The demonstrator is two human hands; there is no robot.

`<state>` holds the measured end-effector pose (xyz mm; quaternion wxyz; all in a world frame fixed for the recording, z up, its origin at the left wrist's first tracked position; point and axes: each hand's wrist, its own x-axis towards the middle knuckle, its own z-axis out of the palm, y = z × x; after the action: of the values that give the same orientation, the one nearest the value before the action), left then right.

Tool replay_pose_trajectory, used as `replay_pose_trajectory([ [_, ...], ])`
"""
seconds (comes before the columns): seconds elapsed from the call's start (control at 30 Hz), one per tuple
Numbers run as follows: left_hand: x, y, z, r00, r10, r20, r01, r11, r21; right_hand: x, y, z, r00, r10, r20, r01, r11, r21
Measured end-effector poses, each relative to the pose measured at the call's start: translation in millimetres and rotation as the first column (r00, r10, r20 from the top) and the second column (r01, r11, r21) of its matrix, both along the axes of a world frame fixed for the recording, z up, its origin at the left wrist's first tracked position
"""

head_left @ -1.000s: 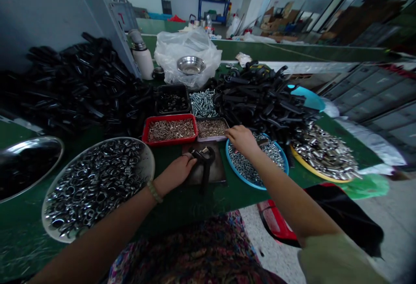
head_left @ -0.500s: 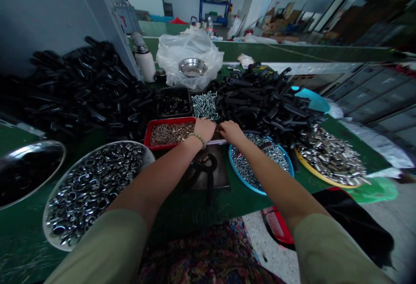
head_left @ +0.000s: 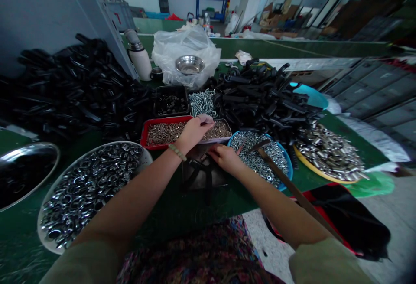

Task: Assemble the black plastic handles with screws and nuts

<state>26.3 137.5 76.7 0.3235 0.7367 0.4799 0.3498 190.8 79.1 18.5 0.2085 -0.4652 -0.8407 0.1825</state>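
My left hand (head_left: 196, 131), a beaded bracelet at its wrist, is closed in a pinch over the border between the red tray of long pins (head_left: 165, 133) and the pale tray of tiny brass-coloured parts (head_left: 221, 130). What its fingertips hold is too small to name. Nearer to me, my right hand (head_left: 225, 157) is closed with its fingertips at the upper end of a black part (head_left: 208, 182), which lies on a dark metal plate (head_left: 190, 184). Whatever those fingers pinch cannot be made out.
A hammer (head_left: 282, 173) leans across the blue basin of nuts (head_left: 290, 162). Left stands a white basin of shiny rings (head_left: 42, 214); right, a yellow-rimmed basin of metal sleeves (head_left: 331, 154). Heaps of black parts (head_left: 260, 97) and a tray of screws (head_left: 203, 103) lie behind.
My right hand has come back from the small-parts tray to the black part. My left hand has shifted slightly left and lifted. The hammer's handle now shows beside my right forearm.
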Motion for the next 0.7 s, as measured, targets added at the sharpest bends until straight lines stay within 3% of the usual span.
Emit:
replay_pose_trajectory([
  [0.1, -20, -45, -4.0, 0.977, 0.048, 0.208, -0.019, 0.99, -0.139, -3, 1, 1.0, 1.0, 0.019, -0.019, -0.019, 1.0, 0.003],
  [0.27, -41, -102, -30.2, 0.975, 0.18, 0.132, -0.146, 0.962, -0.232, -8, -1, 2.3, 0.999, 0.026, 0.025, -0.026, 1.0, 0.017],
  [0.37, -41, -113, -45.9, 0.992, 0.125, 0.022, -0.119, 0.975, -0.187, -10, -1, 0.3, 0.999, 0.011, 0.053, -0.012, 1.0, 0.028],
  [0.47, -37, -117, -55.5, 0.987, 0.145, -0.073, -0.15, 0.986, -0.072, -12, -1, -0.4, 0.995, 0.017, 0.099, -0.022, 0.999, 0.048],
  [0.7, -31, -122, -54.9, 0.911, 0.107, -0.398, -0.086, 0.994, 0.071, -18, -8, 5.8, 0.885, 0.072, 0.46, -0.148, 0.98, 0.131],
])
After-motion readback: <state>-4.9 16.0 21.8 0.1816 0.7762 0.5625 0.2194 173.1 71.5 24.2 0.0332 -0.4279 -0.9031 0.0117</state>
